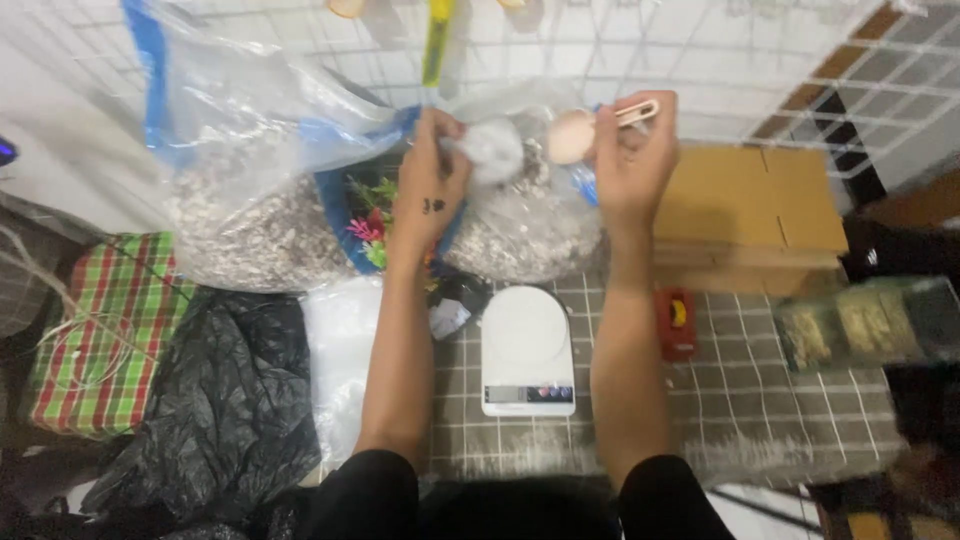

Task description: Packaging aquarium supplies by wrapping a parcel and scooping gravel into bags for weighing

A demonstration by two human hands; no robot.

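Left hand (437, 165) grips clear bag (520, 215) of granules; right hand (632, 150) grips wooden scoop (590, 127), bowl pointing left, above white scale (527, 350).

Clear gravel-filled bags (250, 200) at back; brown cardboard boxes (750, 200) right.

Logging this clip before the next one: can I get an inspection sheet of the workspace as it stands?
Surface: dark tiled floor, pale grout lines.
Job's things: small clear bag held above white kitchen scale; wooden scoop; large clear bag of gravel-like grains.
Clutter: black plastic bag, checked cloth, cardboard, red cutter, clear divided box.
Grippers: left hand pinches the small bag; right hand grips the scoop.
Cables: pale cord on the cloth.
Surroundings: white wire grid behind.
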